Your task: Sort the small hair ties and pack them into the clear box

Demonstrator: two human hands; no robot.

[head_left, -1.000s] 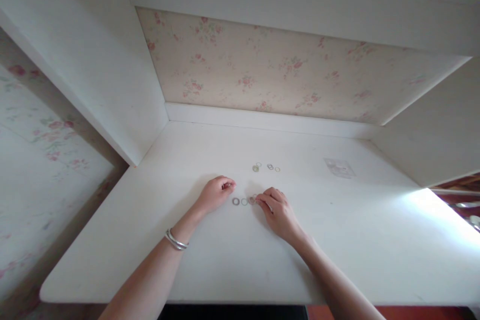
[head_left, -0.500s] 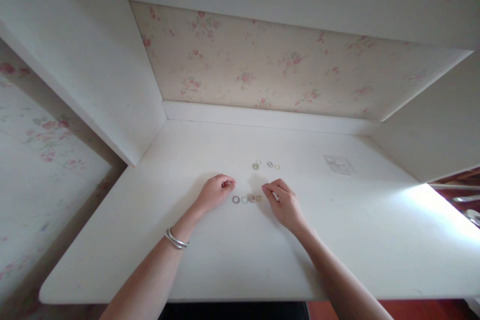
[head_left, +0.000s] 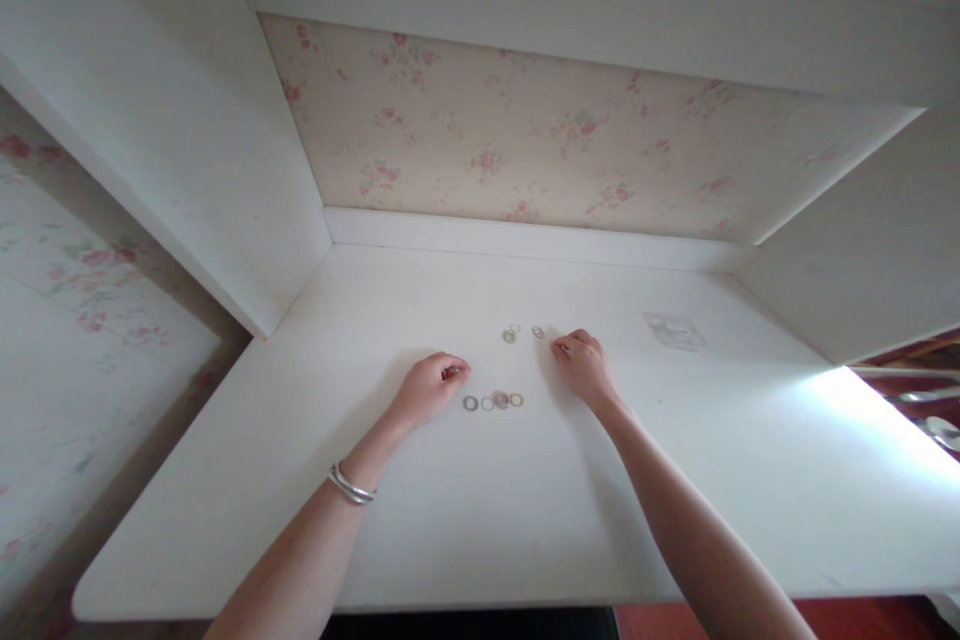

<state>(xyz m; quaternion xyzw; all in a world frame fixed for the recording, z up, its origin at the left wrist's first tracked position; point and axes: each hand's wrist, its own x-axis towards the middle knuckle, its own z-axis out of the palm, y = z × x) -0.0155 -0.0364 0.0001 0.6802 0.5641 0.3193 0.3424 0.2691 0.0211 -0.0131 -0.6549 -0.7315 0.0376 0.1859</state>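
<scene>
Left hand [head_left: 429, 390]: your thumb and fingertips are pressed together, just beside the row of near rings [head_left: 517, 400]. Right hand [head_left: 588, 370]: also closed at the fingertips, just beside the far rings [head_left: 538, 332]. Whether either pinches anything, you cannot tell from this view. The visible rings lie on the surface [head_left: 480, 520]. Assessed handling: light, stiff, liable to slide; grip opposite outer edges, with little pressure.

Both forearms run off the bottom edge; the clear packet's [head_left: 673, 331] print is blurred; the left hand's [head_left: 433, 387] palm is hidden.
</scene>
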